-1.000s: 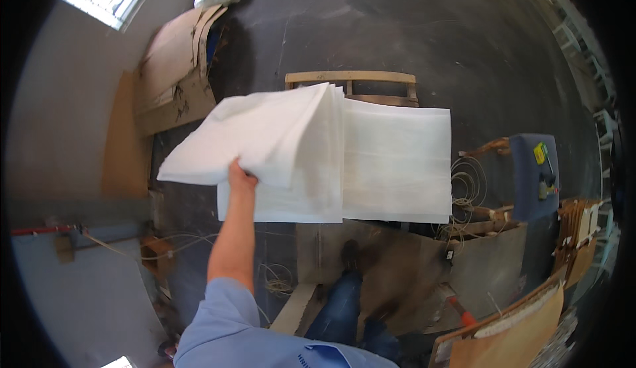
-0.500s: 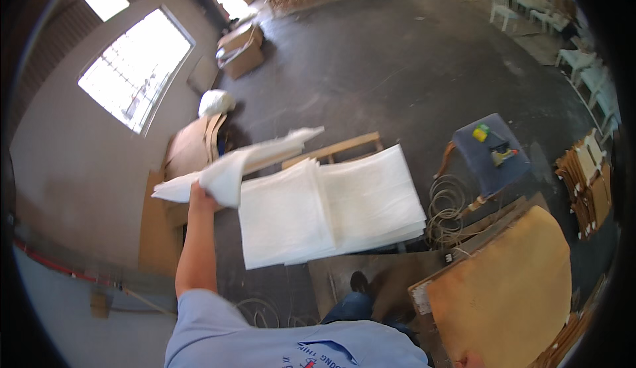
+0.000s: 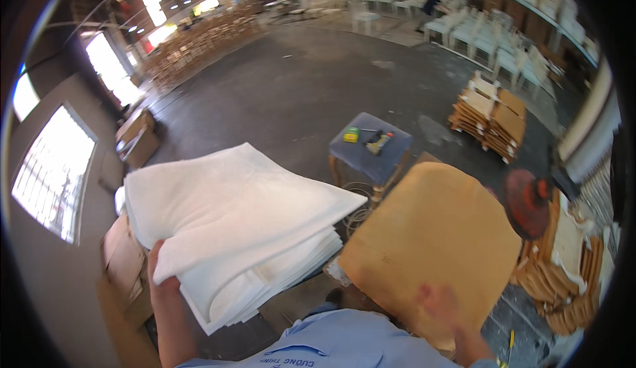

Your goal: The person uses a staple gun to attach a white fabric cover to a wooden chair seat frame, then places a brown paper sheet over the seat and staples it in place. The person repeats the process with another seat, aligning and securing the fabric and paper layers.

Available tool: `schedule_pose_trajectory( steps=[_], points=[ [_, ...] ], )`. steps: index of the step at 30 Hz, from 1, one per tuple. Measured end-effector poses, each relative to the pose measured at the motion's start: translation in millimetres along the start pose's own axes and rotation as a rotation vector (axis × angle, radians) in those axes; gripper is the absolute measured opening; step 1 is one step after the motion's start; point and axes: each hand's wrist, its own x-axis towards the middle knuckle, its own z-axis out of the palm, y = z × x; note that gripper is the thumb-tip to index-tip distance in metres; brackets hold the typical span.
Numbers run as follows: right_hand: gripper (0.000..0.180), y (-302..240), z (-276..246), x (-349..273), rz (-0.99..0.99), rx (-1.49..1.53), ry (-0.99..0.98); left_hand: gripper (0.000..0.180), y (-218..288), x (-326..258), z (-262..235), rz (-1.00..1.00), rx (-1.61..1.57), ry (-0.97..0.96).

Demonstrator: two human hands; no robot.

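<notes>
Gripping the near-left corner of a thick stack of white fibre padding sheets (image 3: pixel 238 235), the person's left hand (image 3: pixel 159 272) closes on the top sheet, fingers tucked out of sight beneath it and the thumb side pressed against its soft edge, in this head view of a furniture workshop. The right hand (image 3: pixel 440 305), blurred, holds the lower edge of a flat tan plywood seat panel with rounded corners (image 3: pixel 430 249), tilted up toward the camera just right of the stack; how its fingers are set cannot be told through the blur. The step in hand appears to be pairing a sheet of padding with the panel, and the next move would seem to call for peeling one limp sheet clear of the stack without dragging its neighbours along. The padding looks fluffy and matte, its layers fanning at the near corner; the panel looks stiff and smooth. Beyond stands a small grey-blue upholstered stool on wooden legs (image 3: pixel 370 153) carrying a few small tools, with coiled wire below it. Brown cardboard boxes (image 3: pixel 136 139) sit at far left, stacked wooden panels on a pallet (image 3: pixel 490 119) at right, on a dark concrete floor (image 3: pixel 298 83).
</notes>
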Motion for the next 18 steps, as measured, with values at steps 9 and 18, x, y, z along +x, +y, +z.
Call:
schedule_pose_trajectory(
  steps=[9,18],
  points=[
    [0.109,-206.8,-93.8,68.9,-0.917,-0.414,0.336,0.012,49.6,-9.4,153.5,-0.120,0.201,-0.128],
    [0.093,-251.9,-87.8,108.5,-1.218,0.061,0.802,0.040,156.9,104.3,210.4,0.434,0.516,-0.510]
  ],
)
